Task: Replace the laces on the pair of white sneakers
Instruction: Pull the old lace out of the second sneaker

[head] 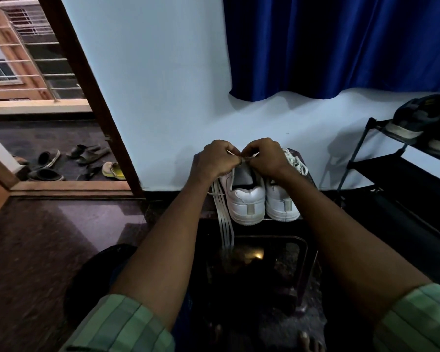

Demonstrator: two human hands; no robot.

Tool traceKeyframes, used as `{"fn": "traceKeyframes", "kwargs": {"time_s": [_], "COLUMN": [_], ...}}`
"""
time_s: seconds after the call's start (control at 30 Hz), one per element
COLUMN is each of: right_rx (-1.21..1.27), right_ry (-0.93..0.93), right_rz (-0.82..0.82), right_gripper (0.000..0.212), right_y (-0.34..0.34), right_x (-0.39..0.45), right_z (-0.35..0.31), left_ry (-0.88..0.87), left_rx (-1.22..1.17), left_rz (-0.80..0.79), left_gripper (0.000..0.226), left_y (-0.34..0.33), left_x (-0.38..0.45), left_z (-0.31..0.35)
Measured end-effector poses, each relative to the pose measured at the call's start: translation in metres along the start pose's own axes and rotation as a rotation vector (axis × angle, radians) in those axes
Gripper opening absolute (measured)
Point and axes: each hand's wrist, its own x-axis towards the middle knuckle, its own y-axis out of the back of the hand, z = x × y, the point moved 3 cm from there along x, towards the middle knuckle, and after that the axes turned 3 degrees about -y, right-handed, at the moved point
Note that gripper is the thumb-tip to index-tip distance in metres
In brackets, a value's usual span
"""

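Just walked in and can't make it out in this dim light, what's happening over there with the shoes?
A person is working on a pair of white sneakers standing heels-toward-them on a dark stool. Both the left hand and the right hand are pinching a lace end above the left sneaker, apparently at its upper eyelets. Loose white laces hang off the stool's front edge beside that shoe. The right sneaker has its laces in. A black shoe rack stands to the right.

One view is given, taken from the head, looking forward and down, close over the arms toward the wall (163, 97).
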Motion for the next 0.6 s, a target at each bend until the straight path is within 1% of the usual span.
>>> {"fn": "traceKeyframes", "kwargs": {"time_s": [0.07, 0.13, 0.2, 0.33, 0.43, 0.53, 0.6], "right_rx": [0.073, 0.177, 0.27, 0.393, 0.47, 0.503, 0.488], "right_ry": [-0.062, -0.162, -0.248, -0.307, -0.321, -0.323, -0.314], "right_rz": [0.005, -0.02, -0.041, -0.04, -0.043, -0.05, -0.05], "right_gripper": [0.016, 0.015, 0.02, 0.026, 0.03, 0.031, 0.027], "right_y": [0.002, 0.001, -0.001, -0.001, 0.0, 0.001, 0.001], "right_x": [0.001, 0.003, 0.005, 0.0, -0.004, -0.005, -0.006], "right_z": [0.006, 0.013, 0.016, 0.017, 0.013, 0.013, 0.014], "left_ry": [-0.025, -0.07, -0.127, -0.237, -0.277, -0.395, -0.412], "left_rx": [0.027, 0.074, 0.164, 0.344, 0.445, 0.566, 0.542], "left_rz": [0.038, 0.059, 0.072, 0.097, 0.088, 0.112, 0.078], "left_gripper": [0.013, 0.016, 0.019, 0.038, 0.03, 0.022, 0.018], "left_y": [0.005, 0.009, 0.01, 0.0, -0.008, -0.014, -0.019], "left_x": [0.0, -0.001, -0.006, -0.013, -0.016, -0.018, -0.012], "left_z": [0.001, -0.001, -0.001, 0.011, 0.017, 0.02, 0.017]}}
